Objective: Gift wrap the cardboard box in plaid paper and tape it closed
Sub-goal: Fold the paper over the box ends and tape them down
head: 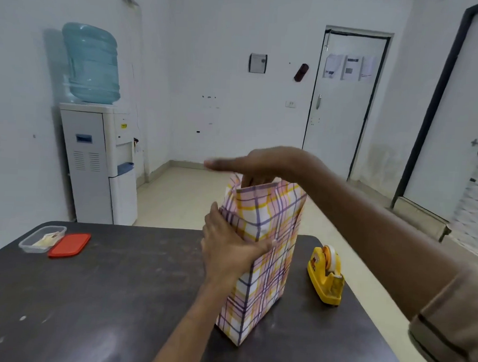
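The box point(261, 262), wrapped in pink, yellow and purple plaid paper, stands upright on end on the dark table point(110, 298). Its top paper stands open, unfolded. My left hand point(228, 252) holds the box's left side, thumb across the front face. My right hand point(249, 167) is over the open top; its thumb stretches out to the left and its fingers reach down inside the paper opening, mostly hidden. A yellow tape dispenser point(325, 274) stands on the table just right of the box.
A clear plastic container point(42, 238) and its red lid point(69, 245) lie at the table's far left. Beyond the table stand a water dispenser point(98, 157) on the left and a closed door point(344, 103) in the far wall.
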